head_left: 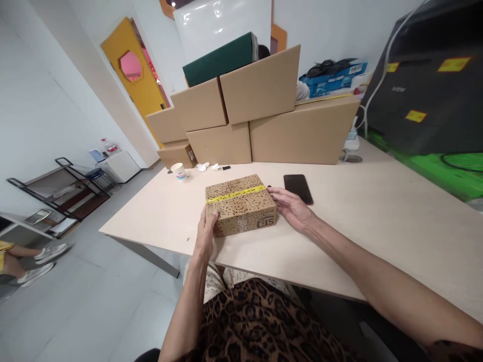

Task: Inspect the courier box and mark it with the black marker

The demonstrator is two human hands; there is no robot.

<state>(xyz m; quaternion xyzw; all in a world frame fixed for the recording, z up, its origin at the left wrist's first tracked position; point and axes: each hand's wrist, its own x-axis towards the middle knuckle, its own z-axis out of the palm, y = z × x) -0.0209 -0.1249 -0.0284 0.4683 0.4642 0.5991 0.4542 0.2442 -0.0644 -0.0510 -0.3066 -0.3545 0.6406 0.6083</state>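
Note:
A brown cardboard box (247,205) with dark speckles, a yellow strip of tape across its top and dark lettering on its front side lies flat on the table (151,216). My left hand (206,232) grips its left front corner, thumb on the top edge and the other fingers along the side, partly hidden. Against the right side rests my right hand (292,207), its fingers reaching along that wall; the box sits between both hands. A small dark spot shows by the right fingertips, too small to name. Just behind the right hand lies a black phone (298,188).
Stacked large cartons (294,136) form a wall along the table's back, with a green box (221,60) on top. A paper cup (178,172) and crumpled tissues (203,167) stand at the back left. A big black case (426,85) is at right. Another person's legs (22,256) show far left.

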